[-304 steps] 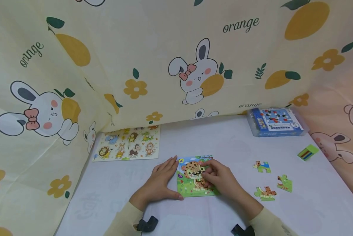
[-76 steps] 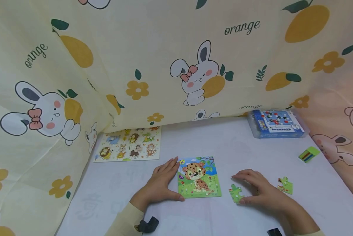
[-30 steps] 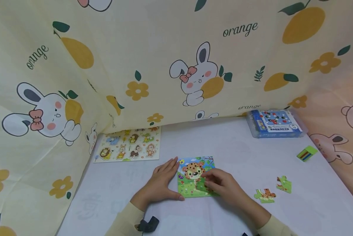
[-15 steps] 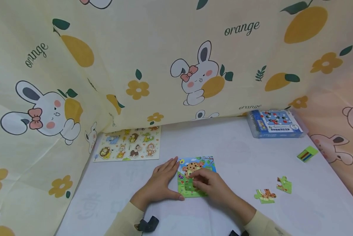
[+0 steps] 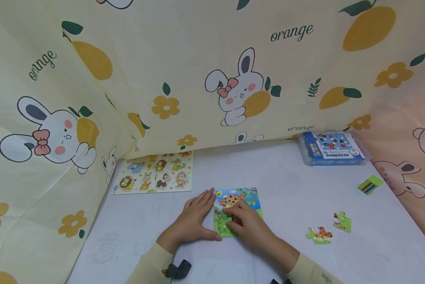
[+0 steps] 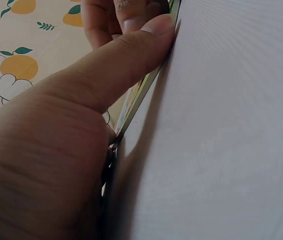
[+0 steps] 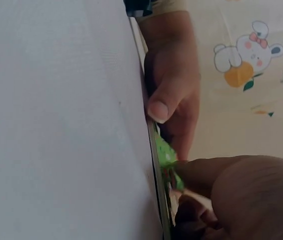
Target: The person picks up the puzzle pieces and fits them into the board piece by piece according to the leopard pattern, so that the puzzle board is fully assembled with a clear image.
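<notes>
A square leopard jigsaw puzzle (image 5: 252,196) lies on the white table, its blue sky and green grass partly hidden by a hand. My left hand (image 5: 193,219) rests along its left side with long, straight fingers, the thumb at the lower left corner. In the left wrist view, that thumb (image 6: 126,55) presses at the board's edge. My right hand (image 5: 249,225) is over the picture and pinches a green jigsaw piece (image 7: 165,152), seen tilted close above the board in the right wrist view. Two more jigsaw pieces (image 5: 319,236) with green and spotted parts lie farther right.
An animal picture board (image 5: 152,185) lies at the back left, partly under the hanging bunny-print cloth (image 5: 187,71). A blue box (image 5: 333,152) stands at the back right. Nearer sits a small green striped block (image 5: 370,184).
My right hand picked up a green piece from the table at right, brought it over the puzzle and shifted farther left. Three loose pieces at right have become two. My left hand has stayed put.
</notes>
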The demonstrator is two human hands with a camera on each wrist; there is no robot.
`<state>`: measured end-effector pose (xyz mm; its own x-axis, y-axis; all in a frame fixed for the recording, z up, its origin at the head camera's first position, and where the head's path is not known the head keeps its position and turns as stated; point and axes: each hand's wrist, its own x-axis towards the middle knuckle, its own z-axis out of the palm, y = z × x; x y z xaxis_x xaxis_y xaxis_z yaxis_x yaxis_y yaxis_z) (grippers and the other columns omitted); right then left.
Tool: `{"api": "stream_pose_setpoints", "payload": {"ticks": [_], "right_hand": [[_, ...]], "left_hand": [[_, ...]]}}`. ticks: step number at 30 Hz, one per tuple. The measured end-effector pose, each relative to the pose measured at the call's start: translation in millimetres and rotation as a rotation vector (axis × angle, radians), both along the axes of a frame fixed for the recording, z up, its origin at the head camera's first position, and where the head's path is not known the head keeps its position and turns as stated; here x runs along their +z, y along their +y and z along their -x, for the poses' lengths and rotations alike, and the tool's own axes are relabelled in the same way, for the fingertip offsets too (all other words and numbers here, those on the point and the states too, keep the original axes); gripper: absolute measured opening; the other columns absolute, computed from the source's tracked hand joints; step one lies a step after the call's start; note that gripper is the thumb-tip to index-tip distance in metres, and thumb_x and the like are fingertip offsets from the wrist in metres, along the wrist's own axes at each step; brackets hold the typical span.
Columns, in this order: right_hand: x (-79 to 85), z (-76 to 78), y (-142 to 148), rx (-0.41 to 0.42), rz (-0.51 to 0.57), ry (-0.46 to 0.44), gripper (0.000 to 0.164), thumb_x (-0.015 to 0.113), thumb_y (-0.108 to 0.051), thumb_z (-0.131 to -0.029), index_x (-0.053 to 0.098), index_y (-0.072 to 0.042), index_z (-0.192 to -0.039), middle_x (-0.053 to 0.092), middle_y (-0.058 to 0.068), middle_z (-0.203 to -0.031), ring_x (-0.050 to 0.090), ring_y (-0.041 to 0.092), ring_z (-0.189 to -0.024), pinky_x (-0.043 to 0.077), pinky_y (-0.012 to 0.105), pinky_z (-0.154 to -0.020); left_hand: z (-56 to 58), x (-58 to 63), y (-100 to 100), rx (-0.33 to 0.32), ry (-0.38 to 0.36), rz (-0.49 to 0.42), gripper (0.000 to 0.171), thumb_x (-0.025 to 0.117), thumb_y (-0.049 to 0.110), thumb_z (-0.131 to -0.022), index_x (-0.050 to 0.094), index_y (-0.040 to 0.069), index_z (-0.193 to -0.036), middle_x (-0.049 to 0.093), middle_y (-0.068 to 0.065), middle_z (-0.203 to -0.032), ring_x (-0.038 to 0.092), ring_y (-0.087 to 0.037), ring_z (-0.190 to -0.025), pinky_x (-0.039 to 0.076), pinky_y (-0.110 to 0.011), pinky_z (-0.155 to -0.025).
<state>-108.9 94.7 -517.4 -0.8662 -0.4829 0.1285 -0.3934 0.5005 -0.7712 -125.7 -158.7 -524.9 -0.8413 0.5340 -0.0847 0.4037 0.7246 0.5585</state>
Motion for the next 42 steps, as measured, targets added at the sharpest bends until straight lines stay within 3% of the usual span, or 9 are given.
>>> {"api": "stream_pose_setpoints", "payload": {"ticks": [6,16,26,33,42], "right_hand": [[2.4,-2.1,-4.2,0.015,-0.098,0.055,0.031,0.081,-0.006,-0.097,0.079,0.0,-0.128,0.054,-0.007,-0.098,0.048,0.009,-0.084,0.048,0.029,-0.071],[6.4,-5.0,-3.5,0.018,-0.107,0.034,0.027,0.081,-0.008,-0.097,0.079,-0.004,-0.124,0.066,-0.007,-0.102,0.055,0.008,-0.085,0.052,0.032,-0.075],[16.8,-10.5,12.3,0.07,0.087,-0.145,0.034,0.077,-0.015,-0.104,0.074,-0.006,-0.136,0.071,-0.004,-0.109,0.063,0.011,-0.09,0.056,0.029,-0.078],[24.0,-13.2,36.4,0.071,0.203,-0.088,0.037,0.076,-0.019,-0.106,0.07,-0.004,-0.139,0.073,-0.005,-0.106,0.066,0.014,-0.09,0.058,0.031,-0.076],[27.8,-18.0,81.6,0.007,0.321,-0.065,0.037,0.067,-0.005,-0.108,0.063,0.0,-0.144,0.073,0.013,-0.114,0.069,0.02,-0.098,0.059,0.033,-0.079]], "left_hand": [[-0.8,0.8,-0.2,-0.008,0.013,-0.02,0.132,0.086,0.077,-0.077,0.026,0.01,-0.174,0.008,0.002,-0.182,0.004,-0.018,-0.166,0.012,-0.056,-0.128],[-1.4,1.7,-0.5,-0.006,0.005,-0.02,0.132,0.086,0.076,-0.077,0.026,0.011,-0.174,0.008,0.003,-0.182,0.003,-0.018,-0.166,0.011,-0.055,-0.128],[-1.0,-0.6,-0.9,-0.003,0.007,-0.014,0.133,0.085,0.078,-0.076,0.026,0.011,-0.174,0.008,0.003,-0.182,0.003,-0.019,-0.166,0.009,-0.056,-0.128],[0.2,1.0,-1.1,-0.004,0.022,-0.037,0.132,0.088,0.075,-0.076,0.028,0.01,-0.173,0.009,0.001,-0.182,0.005,-0.018,-0.165,0.011,-0.056,-0.128],[-0.6,0.6,0.4,-0.001,0.004,-0.03,0.133,0.089,0.075,-0.075,0.027,0.01,-0.174,0.008,0.001,-0.182,0.004,-0.02,-0.166,0.01,-0.057,-0.128]]}}
